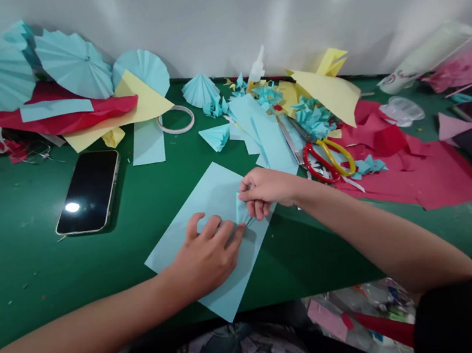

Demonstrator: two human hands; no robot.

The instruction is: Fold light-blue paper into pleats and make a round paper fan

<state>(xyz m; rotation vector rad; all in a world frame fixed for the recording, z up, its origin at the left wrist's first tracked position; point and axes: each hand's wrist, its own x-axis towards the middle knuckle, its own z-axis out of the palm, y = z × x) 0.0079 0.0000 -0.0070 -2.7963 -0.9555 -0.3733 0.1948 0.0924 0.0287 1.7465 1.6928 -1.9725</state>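
Observation:
A small pleated piece of light blue paper [240, 209] is between my hands, just above a larger light blue paper sheet [205, 206] set slantwise on the table. My right hand [261, 191] pinches the upper right side of the pleated paper between thumb and fingers, the other fingers curled in. My left hand [213, 253] reaches over the sheet, with a fingertip at the lower end of the pleated piece. Its remaining fingers are bent and apart, and its thumb is hidden beneath.
A phone [89, 192] lies left on the green table [36, 285]. Behind are a tape roll [178, 130], a small blue paper fan [201, 91] and a glue bottle [257, 66]. Scissors [321, 155] with red and yellow handles rest near red paper [449, 172] on the right.

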